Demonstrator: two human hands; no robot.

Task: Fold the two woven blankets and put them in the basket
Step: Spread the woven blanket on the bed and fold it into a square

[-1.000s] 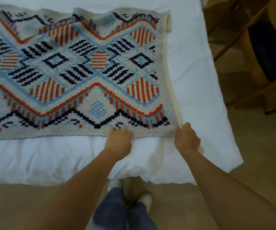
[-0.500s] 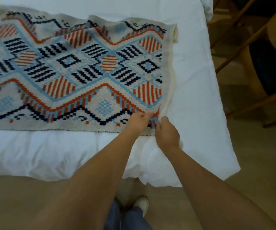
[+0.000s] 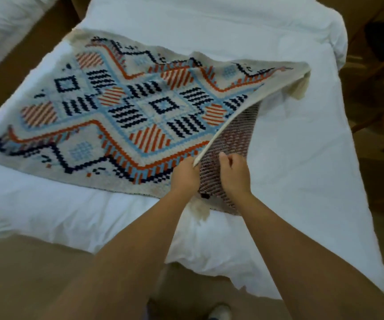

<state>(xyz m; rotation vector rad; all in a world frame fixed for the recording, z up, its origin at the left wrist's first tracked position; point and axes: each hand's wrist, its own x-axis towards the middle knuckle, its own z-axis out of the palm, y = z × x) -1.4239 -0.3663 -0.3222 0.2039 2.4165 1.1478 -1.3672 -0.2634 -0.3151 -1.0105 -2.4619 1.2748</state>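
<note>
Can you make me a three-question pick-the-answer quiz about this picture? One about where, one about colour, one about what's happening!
1. Where is the blanket? A on the floor; B on the white bed; C on a chair.
2. Which colour is in its pattern? A green; B orange; C bright yellow.
3. Its right edge is: A lifted by the left hand; B lying flat; C rolled up.
Answers: B, white bedding shows all around it; B, orange zigzags cross it; A, the hand grips the raised edge.
</note>
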